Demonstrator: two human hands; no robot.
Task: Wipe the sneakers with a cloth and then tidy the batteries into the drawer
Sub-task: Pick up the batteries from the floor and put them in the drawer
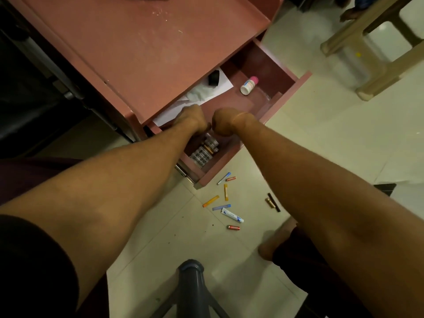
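Batteries [205, 150], silver and copper cylinders, lay in the near corner of the open pink drawer [221, 161], just below the left hand [195, 120] and right hand [223, 121], whose downturned fingers were hidden, so their grip could not be told.

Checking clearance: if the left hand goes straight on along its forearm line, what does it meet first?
Probably the drawer floor just ahead of the left hand, then the pink-capped bottle beyond. Depth is unclear.
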